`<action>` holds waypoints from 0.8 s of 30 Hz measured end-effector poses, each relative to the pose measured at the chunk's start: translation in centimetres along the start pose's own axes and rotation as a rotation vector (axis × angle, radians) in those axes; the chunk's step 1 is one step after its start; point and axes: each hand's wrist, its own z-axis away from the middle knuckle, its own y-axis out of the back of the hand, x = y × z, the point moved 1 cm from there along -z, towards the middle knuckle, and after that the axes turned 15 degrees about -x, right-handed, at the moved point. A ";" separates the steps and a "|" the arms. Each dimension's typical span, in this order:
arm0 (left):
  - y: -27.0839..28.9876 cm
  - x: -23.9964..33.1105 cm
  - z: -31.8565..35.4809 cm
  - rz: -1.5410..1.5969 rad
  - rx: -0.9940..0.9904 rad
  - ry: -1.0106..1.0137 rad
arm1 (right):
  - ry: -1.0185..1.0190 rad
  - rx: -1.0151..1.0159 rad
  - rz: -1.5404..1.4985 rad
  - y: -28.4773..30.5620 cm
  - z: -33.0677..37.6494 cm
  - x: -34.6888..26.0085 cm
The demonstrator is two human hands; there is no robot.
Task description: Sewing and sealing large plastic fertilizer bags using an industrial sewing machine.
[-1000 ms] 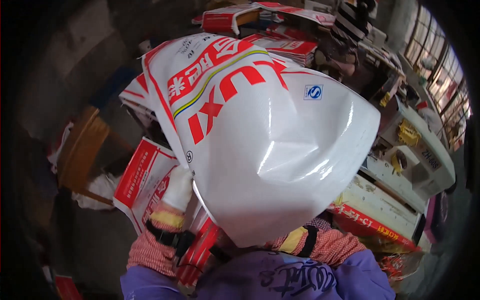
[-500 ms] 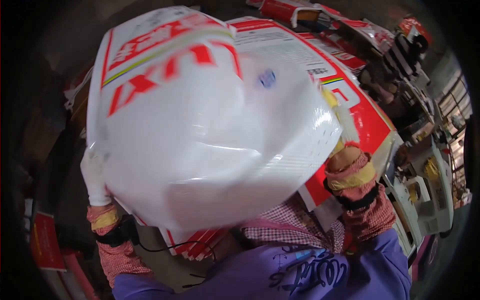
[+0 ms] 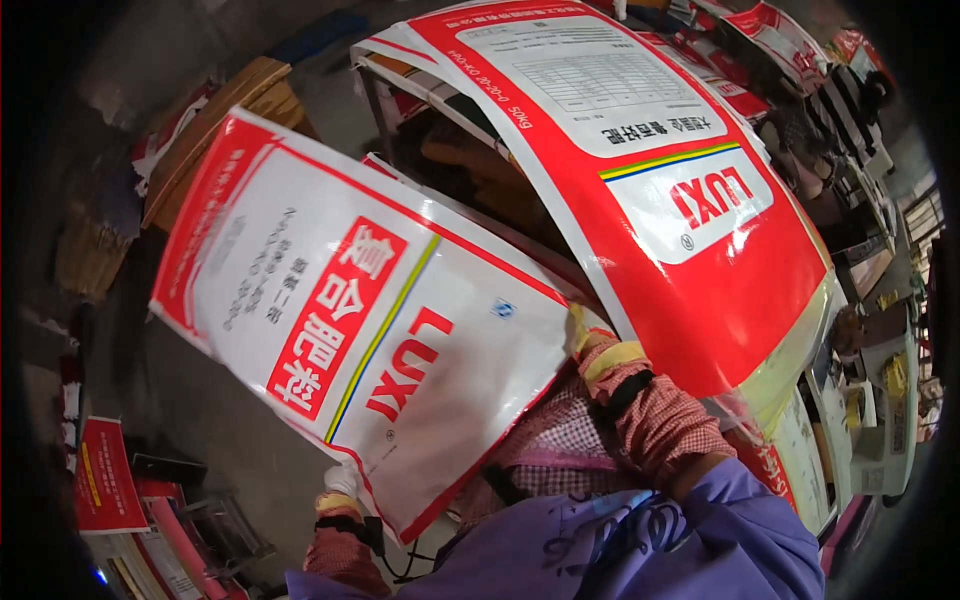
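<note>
A flat white and red woven sack (image 3: 490, 370) is held slanting in front of my body, its far end raised toward the left. My left hand (image 3: 342, 482), in a white glove, is closed on the sack's lower left edge, its fingers partly hidden. At the near right corner my right hand (image 3: 586, 328), in a white and yellow glove, grips the same sack. Just beyond it, another red and white sack (image 3: 690, 310) lies draped over a stand, its printed side up.
A brown wooden piece (image 3: 225, 135) stands at the far left. Red bundles (image 3: 108, 475) and a pink-edged stack lie at the lower left. To the right is a pale machine (image 3: 885, 420) with yellow parts. More red sacks (image 3: 785, 40) lie at the far right.
The sack, bulging and blurred before, has swung down and left and now hangs flatter, its printed side showing. My left hand has moved nearer my body; my right hand has shifted left.
</note>
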 end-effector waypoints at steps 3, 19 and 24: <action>9.0 2.3 0.8 -0.018 0.062 -0.012 | 0.008 -0.182 -0.047 2.5 0.1 2.6; 24.2 1.6 -0.1 0.603 0.445 0.094 | -0.133 -1.108 -0.906 30.3 12.9 10.5; 40.4 7.8 -3.4 1.034 0.556 -0.633 | -0.519 -0.199 -2.371 36.3 12.5 8.0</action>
